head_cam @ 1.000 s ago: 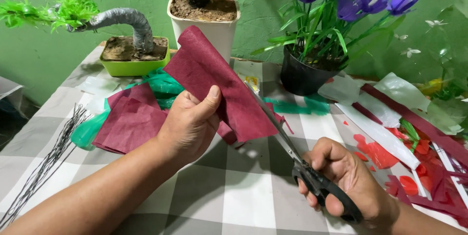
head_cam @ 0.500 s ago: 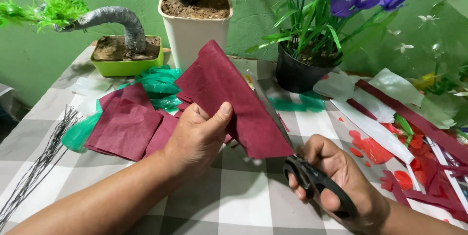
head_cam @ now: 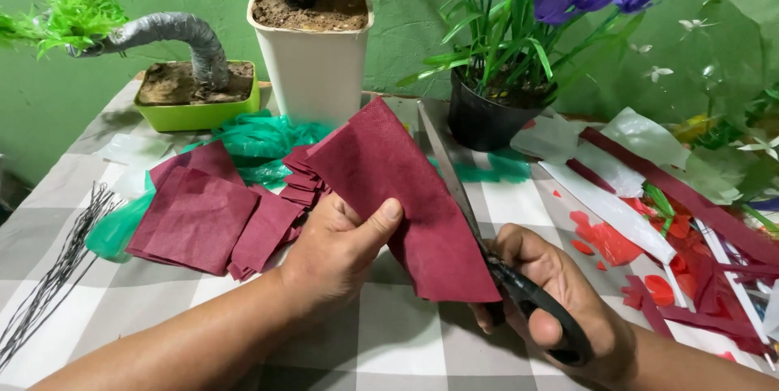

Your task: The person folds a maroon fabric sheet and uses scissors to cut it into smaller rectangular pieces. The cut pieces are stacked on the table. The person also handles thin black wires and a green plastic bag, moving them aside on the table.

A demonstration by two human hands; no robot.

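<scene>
Held the maroon sheet (head_cam: 406, 196) up over the checked tablecloth (head_cam: 162, 302), just right of the maroon stack (head_cam: 215, 212). Left hand (head_cam: 341, 253) clamped on its lower edge, thumb on top. Right hand (head_cam: 560, 302) wrapped shut around the black scissors (head_cam: 519, 290), blades running along the sheet's right side, pointing away from the stack toward the black flowerpot (head_cam: 483, 119). Probably worked best keeping the sheet taut, feeding it into the blades rather than chasing it. Kept the thumb well left of the cut line, looked like.
</scene>
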